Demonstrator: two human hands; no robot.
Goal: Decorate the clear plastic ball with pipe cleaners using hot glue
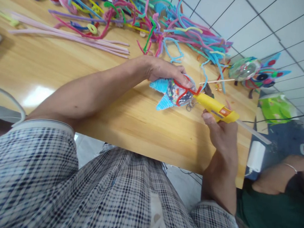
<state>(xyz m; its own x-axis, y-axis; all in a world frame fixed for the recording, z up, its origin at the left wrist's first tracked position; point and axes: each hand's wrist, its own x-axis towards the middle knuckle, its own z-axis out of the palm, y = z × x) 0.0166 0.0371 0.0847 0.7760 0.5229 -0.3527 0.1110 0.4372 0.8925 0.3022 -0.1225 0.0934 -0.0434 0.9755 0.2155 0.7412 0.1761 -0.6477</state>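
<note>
A pale wooden table (111,94) fills most of what I see, with a co-worker in dark green (277,216) sitting off its right end. A tangled heap of fuzzy stems (193,40) sprawls along the far edge, a pale pink bundle (76,37) lying nearer. Over the table's middle, the right hand (219,132) has its fingers wrapped round a yellow glue gun (212,107). The left hand (168,70) grips a small clear craft piece with blue pointed ears (166,94), thumb pressed on top. The nozzle meets its red stem (179,101); I can't tell whether they touch.
</note>
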